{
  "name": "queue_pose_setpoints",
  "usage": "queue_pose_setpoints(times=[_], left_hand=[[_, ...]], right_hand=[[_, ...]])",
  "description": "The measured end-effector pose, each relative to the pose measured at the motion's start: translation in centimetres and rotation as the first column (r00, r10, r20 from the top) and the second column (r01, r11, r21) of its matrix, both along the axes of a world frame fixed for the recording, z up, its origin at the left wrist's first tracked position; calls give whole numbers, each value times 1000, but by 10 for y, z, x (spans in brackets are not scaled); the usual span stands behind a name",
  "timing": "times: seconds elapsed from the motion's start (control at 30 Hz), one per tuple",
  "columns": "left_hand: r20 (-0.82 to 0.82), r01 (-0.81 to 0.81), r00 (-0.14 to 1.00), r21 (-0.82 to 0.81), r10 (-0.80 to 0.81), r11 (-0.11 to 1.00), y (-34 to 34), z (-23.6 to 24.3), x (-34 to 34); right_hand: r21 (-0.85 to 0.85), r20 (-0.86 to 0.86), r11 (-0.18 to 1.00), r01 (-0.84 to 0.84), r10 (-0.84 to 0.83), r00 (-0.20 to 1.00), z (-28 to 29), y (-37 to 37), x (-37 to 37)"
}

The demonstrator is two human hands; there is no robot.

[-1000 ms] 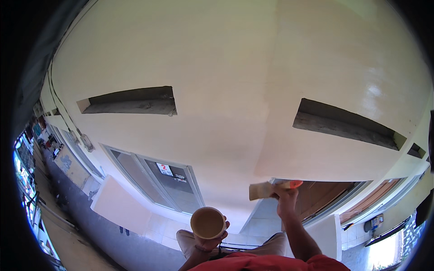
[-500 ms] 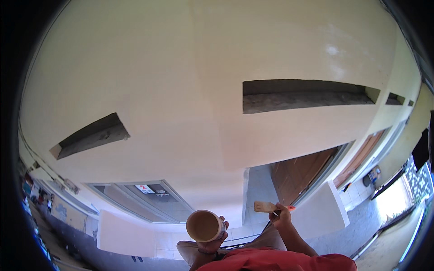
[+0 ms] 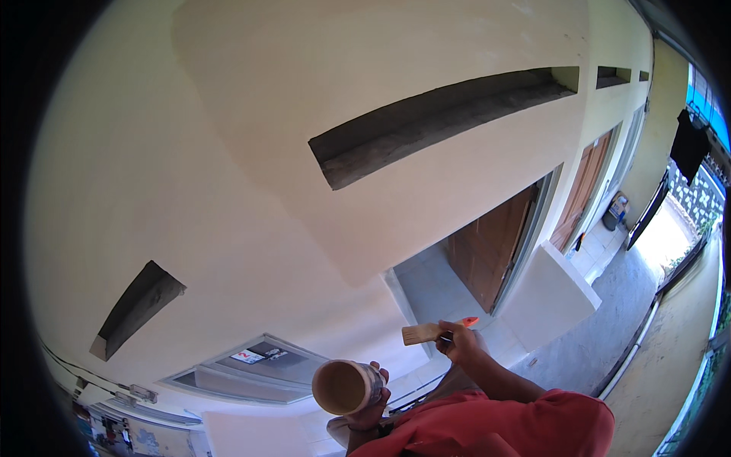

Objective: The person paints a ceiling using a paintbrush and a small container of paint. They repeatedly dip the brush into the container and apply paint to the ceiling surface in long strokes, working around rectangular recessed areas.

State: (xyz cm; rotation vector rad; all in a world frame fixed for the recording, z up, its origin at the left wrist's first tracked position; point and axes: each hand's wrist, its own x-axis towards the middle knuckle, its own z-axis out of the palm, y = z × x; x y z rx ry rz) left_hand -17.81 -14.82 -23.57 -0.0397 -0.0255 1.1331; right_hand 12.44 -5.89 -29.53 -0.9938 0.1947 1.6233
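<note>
My left hand [image 3: 371,412] is wrapped round a round plastic tub [image 3: 368,384], its open mouth tilted toward me. The inside looks pale beige; how much paint it contains I cannot tell. To the right of the tub, my right hand [image 3: 460,343] grips a flat paintbrush [image 3: 420,333] with an orange-red handle end. Its wide, pale bristles point left, apart from the tub and from the cream wall [image 3: 251,213]. On that wall, a darker beige area meets a lighter one along an uneven edge.
A long, dark slot opening [image 3: 449,114] cuts through the wall above a doorway with a brown wooden door [image 3: 491,247]. Lower left are a smaller slot [image 3: 137,308] and a framed window [image 3: 263,373]. A low white partition [image 3: 544,305] juts out beside the door. A walkway [image 3: 609,305] runs off right.
My view has turned right and tilted, so the wall openings sit further left and slanted. Both hands keep their holds; the brush appears slightly further left and higher.
</note>
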Motion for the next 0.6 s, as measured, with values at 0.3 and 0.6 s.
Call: queue_pose_setpoints(times=[0.3, 0.6], left_hand=[[99, 88, 991, -19, -85, 996, 3, 10, 13], [78, 106, 991, 22, -108, 994, 7, 5, 15]], right_hand=[[-11, 68, 998, 70, -69, 995, 2, -1, 20], [-35, 82, 991, 130, -126, 989, 12, 3, 24]])
